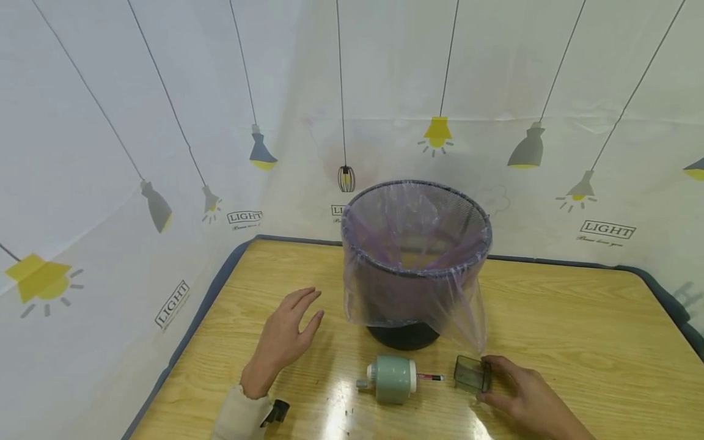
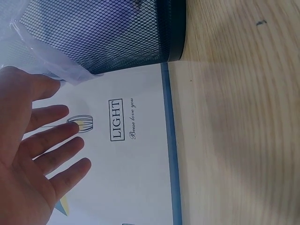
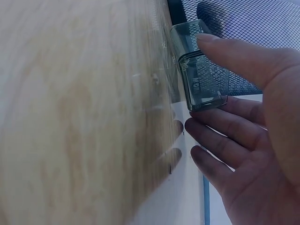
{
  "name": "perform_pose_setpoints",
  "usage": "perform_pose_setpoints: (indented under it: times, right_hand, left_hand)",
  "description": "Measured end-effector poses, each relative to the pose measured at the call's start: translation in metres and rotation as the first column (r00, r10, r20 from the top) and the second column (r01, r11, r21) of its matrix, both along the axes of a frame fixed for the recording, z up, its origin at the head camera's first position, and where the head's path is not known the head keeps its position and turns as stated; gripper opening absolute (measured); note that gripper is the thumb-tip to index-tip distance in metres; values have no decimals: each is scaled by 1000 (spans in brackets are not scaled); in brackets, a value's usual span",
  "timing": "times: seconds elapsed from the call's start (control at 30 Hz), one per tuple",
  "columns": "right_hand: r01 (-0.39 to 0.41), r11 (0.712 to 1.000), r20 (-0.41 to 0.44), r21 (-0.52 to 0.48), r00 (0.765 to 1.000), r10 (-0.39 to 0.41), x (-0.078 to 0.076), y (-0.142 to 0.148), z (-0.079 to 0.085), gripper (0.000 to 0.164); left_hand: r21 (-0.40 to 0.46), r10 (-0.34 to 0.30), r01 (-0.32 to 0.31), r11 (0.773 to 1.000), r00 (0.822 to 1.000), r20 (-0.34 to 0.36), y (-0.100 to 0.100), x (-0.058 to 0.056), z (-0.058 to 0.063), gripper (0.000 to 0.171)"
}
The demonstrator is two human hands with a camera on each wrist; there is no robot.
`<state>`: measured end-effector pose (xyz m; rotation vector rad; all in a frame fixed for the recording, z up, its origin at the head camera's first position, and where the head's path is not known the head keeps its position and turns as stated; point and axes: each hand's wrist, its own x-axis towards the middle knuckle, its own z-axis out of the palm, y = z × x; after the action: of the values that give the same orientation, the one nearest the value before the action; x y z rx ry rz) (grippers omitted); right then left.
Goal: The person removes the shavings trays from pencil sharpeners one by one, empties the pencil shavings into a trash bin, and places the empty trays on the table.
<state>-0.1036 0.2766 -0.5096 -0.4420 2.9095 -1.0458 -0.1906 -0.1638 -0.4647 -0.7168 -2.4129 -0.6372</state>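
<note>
My right hand [image 1: 530, 394] pinches a small see-through grey-green plastic box [image 1: 470, 374] between thumb and fingers, low at the tabletop. In the right wrist view the thumb lies on one side of the box [image 3: 199, 70] and a finger on the other; the remaining fingers extend past it. A green crank pencil sharpener [image 1: 393, 380] lies left of the box, with a pencil [image 1: 430, 377] sticking out of its right end. Over the table to the left of the bin, my left hand [image 1: 286, 333] holds nothing, its fingers loosely extended.
A dark mesh waste bin [image 1: 404, 336] lined with a thin purple bag [image 1: 363, 299] stands behind the sharpener. Small dark specks dot the wooden table [image 1: 577, 330] near the front. A printed white sheet [image 1: 297, 79] rises behind the table's blue edge.
</note>
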Motion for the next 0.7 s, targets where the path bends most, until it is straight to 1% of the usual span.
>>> perform_pose_setpoints:
  times: [0.23,0.5,0.7]
  right_hand:
    - [20,999,8,26,1000,-20,0,0,-3,67]
    - [11,1000,41,9,999,-11,2,0,-3,70]
    - [7,1000,32,13,999,-7,2,1,-5,70]
  left_hand:
    - [-7,3,-3,1000,1000,1,0,-1,-3,39]
    - [-7,0,0,1000,1000,-8,0,-2,-3,38]
    - [-18,-1,0,1000,1000,-12,0,-1,-2,39]
